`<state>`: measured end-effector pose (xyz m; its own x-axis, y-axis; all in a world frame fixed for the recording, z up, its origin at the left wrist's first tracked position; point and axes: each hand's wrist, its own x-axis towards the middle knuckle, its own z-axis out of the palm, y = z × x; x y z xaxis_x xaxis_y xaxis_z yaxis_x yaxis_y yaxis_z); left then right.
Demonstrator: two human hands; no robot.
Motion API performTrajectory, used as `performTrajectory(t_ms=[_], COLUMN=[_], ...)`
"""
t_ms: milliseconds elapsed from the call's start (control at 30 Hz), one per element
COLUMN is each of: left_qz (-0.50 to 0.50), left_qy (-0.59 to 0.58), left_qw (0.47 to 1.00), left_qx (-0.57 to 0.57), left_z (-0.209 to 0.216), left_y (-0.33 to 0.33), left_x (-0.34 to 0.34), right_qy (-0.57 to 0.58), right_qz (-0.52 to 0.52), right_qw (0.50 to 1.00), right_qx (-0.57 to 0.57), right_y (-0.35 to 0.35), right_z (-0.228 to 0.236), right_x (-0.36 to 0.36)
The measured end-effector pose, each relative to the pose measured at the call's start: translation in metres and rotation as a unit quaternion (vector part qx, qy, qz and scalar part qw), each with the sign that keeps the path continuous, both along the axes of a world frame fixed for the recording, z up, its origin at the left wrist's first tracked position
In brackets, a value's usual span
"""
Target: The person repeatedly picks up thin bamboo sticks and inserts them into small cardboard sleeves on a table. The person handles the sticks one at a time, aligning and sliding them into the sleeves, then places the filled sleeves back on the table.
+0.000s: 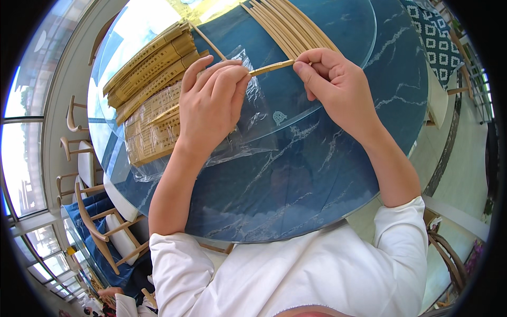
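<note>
Between my two hands a narrow gold paper sleeve is stretched over the blue table. My left hand pinches its left end, and the fingertips of my right hand pinch the right end. What is inside the sleeve, if anything, I cannot make out. A thin wooden stick runs up and left from behind my left fingers; whether I hold it is hidden. Stacked gold printed paper sleeves lie left of my left hand, the nearer ones in a clear plastic bag. Several wooden chopsticks lie side by side beyond my right hand.
The round blue marbled table carries a clear glass turntable, whose edge passes under my hands. Wooden chairs with pale seats stand at left by the windows. Another person's hand and white sleeve show at lower left.
</note>
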<state>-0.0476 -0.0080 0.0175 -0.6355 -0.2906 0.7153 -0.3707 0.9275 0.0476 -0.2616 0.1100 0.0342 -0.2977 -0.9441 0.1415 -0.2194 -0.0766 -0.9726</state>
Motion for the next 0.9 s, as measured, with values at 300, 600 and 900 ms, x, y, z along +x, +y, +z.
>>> performTrajectory(t_ms=[300,600,900], left_qz=[-0.016,-0.005,-0.016], left_qy=[-0.017,-0.012,0.015], left_qw=[0.999,1.000,1.000], left_qx=[0.026,0.011,0.014], left_z=[0.0005,-0.0010,-0.0041], left_y=[0.0063,0.0042,0.0016], left_x=[0.0004,-0.0014,0.0002], right_qy=[-0.026,0.001,-0.111], right_qz=[0.049,0.041,0.080], right_qw=[0.998,0.999,0.988], right_qx=[0.025,0.014,0.070], right_y=[0.0012,-0.0014,-0.0017], right_z=[-0.0027,-0.0044,0.0034], right_x=[0.0053,0.0020,-0.0032])
